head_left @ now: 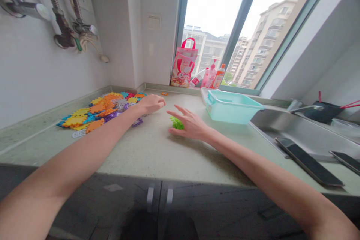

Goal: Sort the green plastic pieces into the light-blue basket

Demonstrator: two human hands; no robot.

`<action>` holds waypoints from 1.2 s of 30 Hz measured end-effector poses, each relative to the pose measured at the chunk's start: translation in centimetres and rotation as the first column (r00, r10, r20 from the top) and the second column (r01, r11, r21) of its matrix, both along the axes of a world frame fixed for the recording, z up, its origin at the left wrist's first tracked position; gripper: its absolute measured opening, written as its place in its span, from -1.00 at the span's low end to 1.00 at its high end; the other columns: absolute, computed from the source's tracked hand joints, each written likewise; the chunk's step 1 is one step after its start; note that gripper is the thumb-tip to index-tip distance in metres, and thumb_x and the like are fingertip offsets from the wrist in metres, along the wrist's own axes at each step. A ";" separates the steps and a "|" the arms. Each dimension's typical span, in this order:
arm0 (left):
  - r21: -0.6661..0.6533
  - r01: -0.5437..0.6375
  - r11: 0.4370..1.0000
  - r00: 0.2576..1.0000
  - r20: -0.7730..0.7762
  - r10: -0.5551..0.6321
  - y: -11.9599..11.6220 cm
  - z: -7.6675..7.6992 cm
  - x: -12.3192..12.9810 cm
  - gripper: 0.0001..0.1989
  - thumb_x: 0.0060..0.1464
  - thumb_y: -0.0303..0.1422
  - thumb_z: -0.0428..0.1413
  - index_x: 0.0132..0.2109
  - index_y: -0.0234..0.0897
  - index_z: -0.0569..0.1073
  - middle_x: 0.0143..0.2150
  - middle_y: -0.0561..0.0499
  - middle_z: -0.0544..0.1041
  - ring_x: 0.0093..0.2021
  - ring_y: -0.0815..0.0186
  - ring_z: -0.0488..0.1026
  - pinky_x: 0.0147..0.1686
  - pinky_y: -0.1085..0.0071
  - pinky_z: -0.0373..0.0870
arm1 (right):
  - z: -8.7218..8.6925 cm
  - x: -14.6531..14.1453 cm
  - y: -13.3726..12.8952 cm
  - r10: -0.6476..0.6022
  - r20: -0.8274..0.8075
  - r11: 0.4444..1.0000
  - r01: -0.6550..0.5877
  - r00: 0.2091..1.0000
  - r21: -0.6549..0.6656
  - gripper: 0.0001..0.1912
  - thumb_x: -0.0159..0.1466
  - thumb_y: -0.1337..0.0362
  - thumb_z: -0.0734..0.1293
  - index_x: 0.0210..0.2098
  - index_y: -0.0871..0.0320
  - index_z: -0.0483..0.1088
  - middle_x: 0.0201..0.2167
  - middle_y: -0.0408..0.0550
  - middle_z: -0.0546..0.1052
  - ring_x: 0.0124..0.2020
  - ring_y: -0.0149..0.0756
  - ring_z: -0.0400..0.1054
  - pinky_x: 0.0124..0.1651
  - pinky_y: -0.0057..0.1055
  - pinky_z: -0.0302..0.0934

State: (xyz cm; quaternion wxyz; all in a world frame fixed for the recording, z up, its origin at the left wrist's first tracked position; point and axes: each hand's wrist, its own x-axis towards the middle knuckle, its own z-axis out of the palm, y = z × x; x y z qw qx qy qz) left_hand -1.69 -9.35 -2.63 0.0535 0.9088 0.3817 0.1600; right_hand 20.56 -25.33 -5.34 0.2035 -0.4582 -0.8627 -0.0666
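My left hand (152,104) is at the right edge of a pile of plastic gear pieces (105,105) in yellow, orange, blue and purple. Its fingers are curled in, and anything inside them is hidden. Over a bright green plastic piece (176,122) on the countertop, my right hand (192,123) has its thumb and fingers apart. The green lies between thumb and fingers, partly covered; whether they touch it I cannot tell. Purple pieces (137,122) lie beneath my left wrist.
A mint-green plastic basin (233,107) stands right of my right hand, beside the steel sink (270,123). Near the sink's front lie a dark phone (308,161) and another dark flat device (345,161). A pink bag (184,67) and bottles (210,75) stand by the window.
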 end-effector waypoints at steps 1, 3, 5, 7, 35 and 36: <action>0.068 -0.067 0.995 0.997 -0.019 0.068 0.0 -0.5 0.1 -0.60 0.22 -0.23 -0.06 -0.07 -0.13 0.67 -0.07 -0.05 0.69 -0.06 0.07 0.58 -0.07 0.24 0.43 | -0.3 0.0 0.1 0.031 0.012 0.999 -0.031 0.999 -0.016 -0.29 0.39 -0.12 0.37 0.42 -0.01 0.25 0.42 0.21 0.28 0.30 0.07 0.35 0.33 0.01 0.23; 0.158 -0.129 0.979 0.988 -0.069 0.142 -0.2 -1.4 0.6 -0.60 0.23 -0.24 -0.07 -0.08 -0.10 0.68 -0.09 -0.05 0.70 -0.06 0.06 0.59 -0.06 0.22 0.42 | -0.8 0.3 0.5 0.072 0.017 0.997 -0.071 0.997 -0.034 -0.40 0.42 -0.05 0.36 0.36 0.05 0.33 0.25 0.20 0.45 0.17 -0.03 0.45 0.25 -0.10 0.31; 0.216 -0.124 0.969 0.983 -0.106 0.149 -0.8 -2.2 1.3 -0.61 0.25 -0.23 -0.07 -0.08 -0.08 0.67 -0.10 -0.05 0.70 -0.07 0.07 0.60 -0.06 0.22 0.42 | -1.2 0.8 0.8 0.077 0.010 0.997 -0.076 0.997 -0.027 -0.47 0.42 0.00 0.37 0.29 0.08 0.41 0.07 0.15 0.55 0.04 -0.08 0.51 0.15 -0.17 0.35; 0.252 -0.089 0.964 0.987 -0.105 0.119 -1.3 -2.7 2.0 -0.60 0.28 -0.21 -0.08 -0.04 -0.09 0.65 -0.08 -0.06 0.70 -0.06 0.08 0.60 -0.06 0.23 0.42 | -1.3 1.2 1.1 0.072 0.003 0.997 -0.072 0.997 -0.021 -0.51 0.38 0.03 0.42 0.23 0.08 0.47 -0.02 0.11 0.57 -0.05 -0.11 0.53 0.09 -0.21 0.36; 0.308 0.114 0.945 0.989 -0.130 -0.077 -1.0 -4.8 3.7 -0.65 0.31 -0.19 -0.02 0.02 -0.21 0.57 -0.01 -0.12 0.58 0.03 0.07 0.51 0.04 0.19 0.41 | 9.0 14.6 -1.3 -0.282 -0.405 0.550 0.492 0.870 0.675 -0.41 0.50 -0.07 0.11 0.45 -0.06 0.16 0.26 0.11 0.45 0.26 0.15 0.34 0.25 0.17 0.24; 0.309 0.113 0.944 0.989 -0.129 -0.076 -1.0 -4.8 3.6 -0.65 0.31 -0.19 -0.02 0.02 -0.21 0.57 -0.01 -0.12 0.58 0.03 0.07 0.51 0.03 0.19 0.42 | 8.6 13.7 -1.4 -0.245 -0.364 0.585 0.436 0.899 0.684 -0.44 0.50 -0.04 0.13 0.42 -0.05 0.21 0.25 0.11 0.46 0.27 0.14 0.34 0.26 0.17 0.24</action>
